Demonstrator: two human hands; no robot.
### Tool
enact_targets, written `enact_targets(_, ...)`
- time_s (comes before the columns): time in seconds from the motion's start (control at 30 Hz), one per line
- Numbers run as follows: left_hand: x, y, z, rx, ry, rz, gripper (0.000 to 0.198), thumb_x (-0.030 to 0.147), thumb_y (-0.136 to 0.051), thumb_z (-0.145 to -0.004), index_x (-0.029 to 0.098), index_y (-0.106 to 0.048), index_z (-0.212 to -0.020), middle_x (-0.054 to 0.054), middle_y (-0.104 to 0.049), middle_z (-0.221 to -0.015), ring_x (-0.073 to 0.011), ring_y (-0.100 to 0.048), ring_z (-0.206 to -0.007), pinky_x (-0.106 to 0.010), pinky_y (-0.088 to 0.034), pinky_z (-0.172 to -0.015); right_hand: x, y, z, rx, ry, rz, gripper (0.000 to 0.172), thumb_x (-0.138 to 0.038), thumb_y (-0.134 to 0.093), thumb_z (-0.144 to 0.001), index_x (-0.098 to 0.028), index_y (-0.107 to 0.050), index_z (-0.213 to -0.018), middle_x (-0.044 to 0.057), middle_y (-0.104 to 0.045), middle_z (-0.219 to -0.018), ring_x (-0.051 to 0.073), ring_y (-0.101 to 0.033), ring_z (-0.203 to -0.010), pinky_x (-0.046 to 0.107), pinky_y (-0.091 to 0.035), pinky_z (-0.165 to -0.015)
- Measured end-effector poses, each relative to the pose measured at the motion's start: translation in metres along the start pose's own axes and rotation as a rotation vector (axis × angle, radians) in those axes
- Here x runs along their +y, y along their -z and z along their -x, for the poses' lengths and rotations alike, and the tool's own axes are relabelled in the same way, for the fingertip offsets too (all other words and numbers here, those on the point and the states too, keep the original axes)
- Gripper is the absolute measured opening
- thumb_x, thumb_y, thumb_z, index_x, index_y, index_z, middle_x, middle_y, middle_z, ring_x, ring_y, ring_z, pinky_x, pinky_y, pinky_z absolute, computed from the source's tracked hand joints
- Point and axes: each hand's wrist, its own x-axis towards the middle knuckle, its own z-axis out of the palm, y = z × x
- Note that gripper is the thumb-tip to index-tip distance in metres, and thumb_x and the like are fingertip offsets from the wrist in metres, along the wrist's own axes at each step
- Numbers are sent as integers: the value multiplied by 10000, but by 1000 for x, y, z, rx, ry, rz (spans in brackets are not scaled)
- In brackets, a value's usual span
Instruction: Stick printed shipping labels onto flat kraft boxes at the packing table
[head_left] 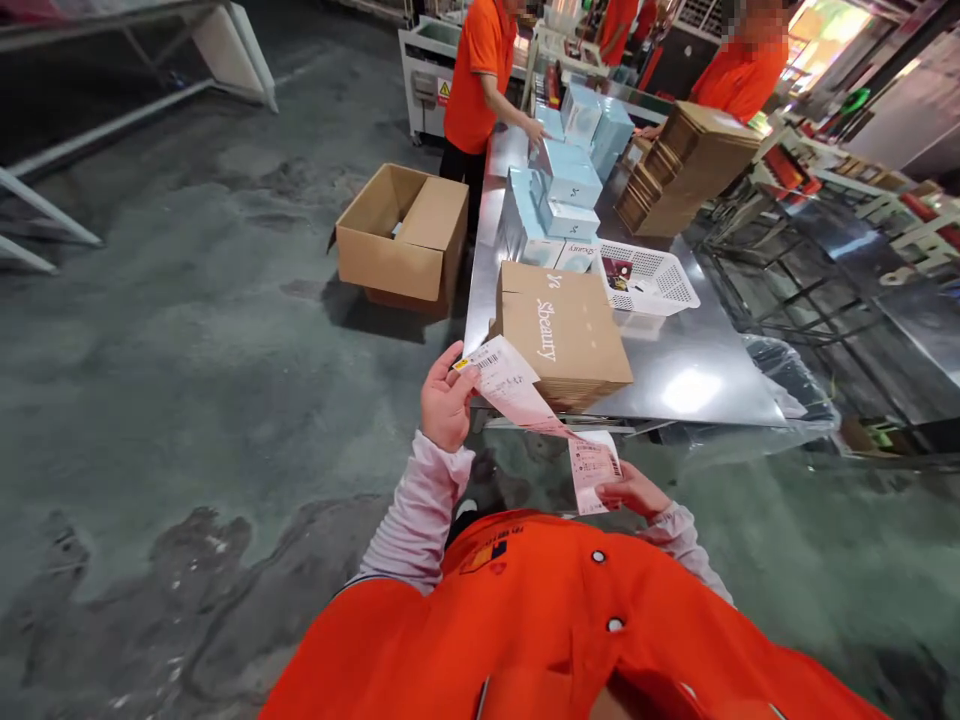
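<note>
Paper label strip (517,390) is between my hands, just off the near edge of the table (697,390), twisted around its middle. My left hand (446,402) pinches the upper end, thumb and fingers nearly together on the paper; hand raised, forearm reaching forward, by the table's near left corner. My right hand (636,490) grips the lower end, fingers closed on it; hand lower, pointing inward, short of the table's near edge. Flat carton stack (566,320) lies on the table's near part, behind the strip. White basket (681,288) and light-blue boxes (574,178) sit farther up the table, taller carton stack (694,165) on its far right. Open box (390,275) stands left of the table. Co-worker (476,80) at the table's left side touches the blue boxes.
</note>
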Motion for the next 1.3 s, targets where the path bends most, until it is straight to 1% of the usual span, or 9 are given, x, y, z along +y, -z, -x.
enact_targets(0.1,-1,4,3,32,-1,7,731,342,-949,-512,167,-671,-1165,-44,-750,-845,-128,-673,-665,-196,-522,-601,3,-1,0,13,-1,7,493,-351,-875,-526,-173,-555,-856,-21,-517,-564,76,-392,-430,240,-259,-420)
enact_targets(0.27,-4,15,1,50,-37,7,788,367,-940,-528,163,-640,-1227,-43,-743,-819,-117,-647,-621,-186,-498,-555,-1,-6,-2,-23,-27,27,472,-348,-872,-535,-169,-554,-833,-20,-514,-553,74,-400,-428,231,-254,-414)
enact_targets(0.4,-8,23,-3,25,-55,-33,933,333,-923,-549,169,-533,-1381,-67,-755,-890,-149,-683,-703,-207,-529,-613,-4,-14,-5,-24,-17,44,525,-356,-872,-522,-151,-534,-867,-34,-515,-553,67,-399,-422,211,-271,-402)
enact_targets(0.57,-13,28,-10,-14,-146,-161,1060,351,-895,-599,179,-381,-1510,-118,-750,-1035,-230,-711,-929,-261,-570,-735,0,-15,-7,-30,-11,39,538,-354,-877,-533,-147,-525,-883,-34,-515,-552,64,-393,-428,208,-283,-400)
enact_targets(0.67,-16,28,-14,-40,-201,-229,1085,374,-887,-617,185,-342,-1536,-134,-739,-1089,-251,-707,-980,-276,-580,-752,4,-14,-9,-34,-5,38,531,-359,-869,-558,-137,-533,-905,-30,-522,-559,66,-398,-433,210,-285,-404)
enact_targets(0.8,-19,26,-17,-72,-244,-267,1104,366,-881,-628,171,-310,-1552,-154,-724,-1131,-274,-687,-1063,-314,-583,-835,8,-13,-10,-26,-1,20,507,-350,-865,-554,-141,-527,-869,-45,-498,-544,55,-378,-425,207,-274,-405)
enact_targets(0.97,-23,24,-20,-96,-228,-325,1097,365,-866,-646,189,-287,-1561,-147,-723,-1132,-259,-708,-990,-268,-589,-735,9,-13,-8,-22,-10,1,519,-317,-858,-541,-141,-537,-909,-46,-514,-546,58,-381,-425,207,-272,-405)
enact_targets(1.13,-22,20,-18,-105,-222,-349,1100,369,-875,-634,178,-302,-1554,-133,-735,-1081,-244,-712,-946,-240,-582,-693,11,-12,-7,-39,0,-15,496,-310,-842,-550,-124,-560,-913,-40,-527,-557,50,-378,-429,203,-263,-404)
enact_targets(1.3,-21,12,-14,-103,-203,-347,1041,342,-867,-650,215,-343,-1541,-115,-729,-1099,-256,-692,-1046,-288,-588,-820,19,-6,-8,-45,8,-24,481,-297,-821,-570,-122,-585,-951,-19,-565,-593,63,-408,-436,206,-269,-397)
